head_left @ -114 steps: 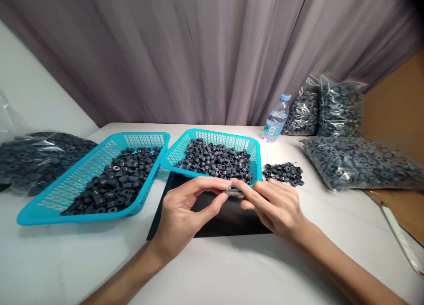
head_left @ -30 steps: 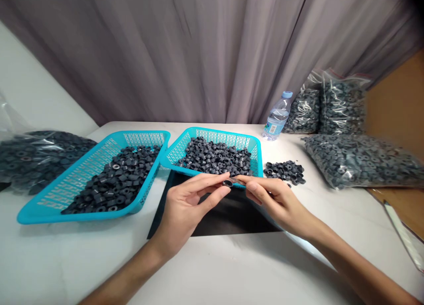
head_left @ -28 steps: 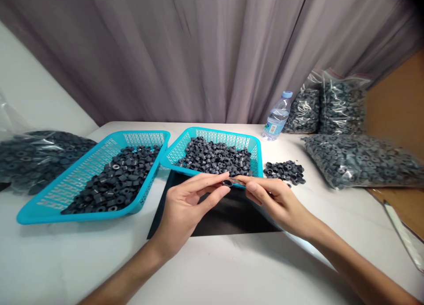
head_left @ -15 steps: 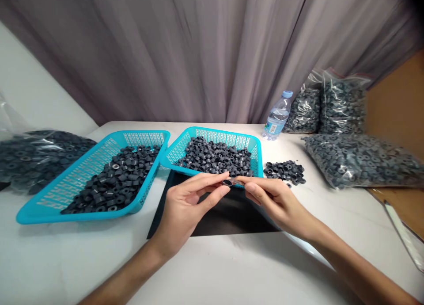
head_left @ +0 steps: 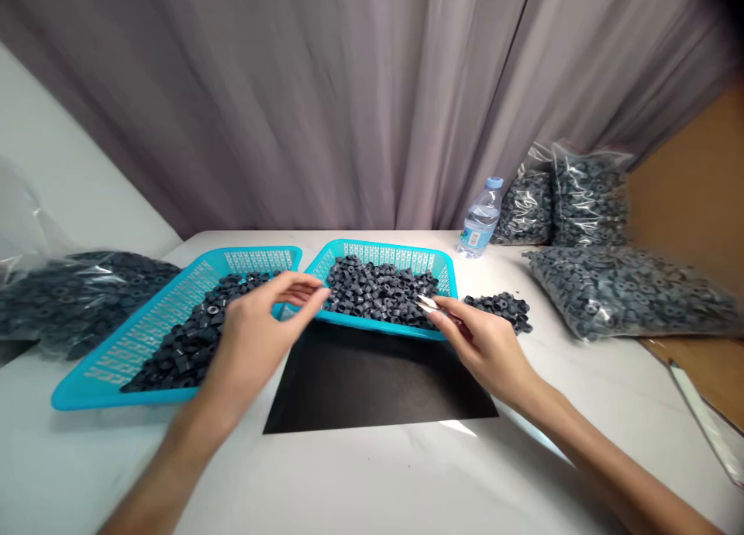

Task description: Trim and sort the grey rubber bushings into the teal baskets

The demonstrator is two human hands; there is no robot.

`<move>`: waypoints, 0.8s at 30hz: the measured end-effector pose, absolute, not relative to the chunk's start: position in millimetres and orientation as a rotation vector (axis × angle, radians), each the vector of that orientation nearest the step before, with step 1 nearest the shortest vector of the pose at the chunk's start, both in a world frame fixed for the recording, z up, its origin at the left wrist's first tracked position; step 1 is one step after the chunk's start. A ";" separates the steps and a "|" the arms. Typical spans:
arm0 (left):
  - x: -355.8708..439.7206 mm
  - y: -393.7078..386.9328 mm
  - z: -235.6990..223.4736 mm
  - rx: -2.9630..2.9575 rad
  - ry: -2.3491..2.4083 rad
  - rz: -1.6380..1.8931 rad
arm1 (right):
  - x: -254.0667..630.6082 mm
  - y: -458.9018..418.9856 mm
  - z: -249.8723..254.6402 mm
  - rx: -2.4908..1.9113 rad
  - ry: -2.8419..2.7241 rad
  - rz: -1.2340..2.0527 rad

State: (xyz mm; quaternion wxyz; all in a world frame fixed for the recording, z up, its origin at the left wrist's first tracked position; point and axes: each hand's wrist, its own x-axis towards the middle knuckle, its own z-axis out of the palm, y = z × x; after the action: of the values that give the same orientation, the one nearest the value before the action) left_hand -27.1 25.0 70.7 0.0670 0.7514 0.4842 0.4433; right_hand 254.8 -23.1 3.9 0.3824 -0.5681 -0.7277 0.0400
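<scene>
My left hand (head_left: pixel 270 314) is over the right edge of the left blue basket (head_left: pixel 131 318), close to the gap between the two baskets. Its thumb and forefinger nearly meet, and whatever lies between them is too small to make out. In my right hand (head_left: pixel 477 337) is a pair of shiny metal tweezers (head_left: pixel 428 303), gripped between thumb and fingers. Their tips point left over the front rim of the middle blue basket (head_left: pixel 384 327). Both baskets hold many small dark grey plastic rings (head_left: pixel 380 287).
A black mat (head_left: pixel 384 380) lies before the middle basket. Loose rings (head_left: pixel 503 310) are heaped right of it, near a water bottle (head_left: pixel 481 219). Filled clear bags stand and lie at the right (head_left: pixel 628 291) and left (head_left: pixel 87 295). A long white strip (head_left: pixel 703 419) rests at the right edge.
My hands have parted. The left, which held a dark ring near the tweezers, has swung left toward the left basket; the right stays near its place with the tweezers. The view has tilted slightly.
</scene>
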 end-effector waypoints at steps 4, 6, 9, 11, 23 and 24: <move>-83.8 48.1 80.7 2.294 1.923 1.206 | 257.4 -20.1 3.4 -1.587 -1.823 0.018; -113.9 56.7 76.0 2.290 2.248 1.123 | 260.9 -18.3 5.7 -1.629 -1.812 0.037; -145.6 64.2 67.2 2.238 2.415 0.981 | 267.6 -15.6 11.4 -1.637 -1.830 0.128; -149.4 65.2 66.7 2.229 2.402 0.933 | 271.9 -14.1 14.9 -1.613 -1.849 0.203; -11.0 54.2 90.1 2.732 1.530 0.514 | 287.1 -2.9 9.1 -1.490 -1.821 0.528; -7.0 54.5 88.7 2.741 1.510 0.474 | 288.8 -2.4 9.4 -1.485 -1.829 0.549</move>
State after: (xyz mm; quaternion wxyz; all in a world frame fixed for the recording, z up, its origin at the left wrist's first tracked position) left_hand -7.0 54.5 88.7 -0.0119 0.8659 0.4772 0.1499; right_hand 288.8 -2.4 9.4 0.3534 -0.5742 -0.7073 0.2123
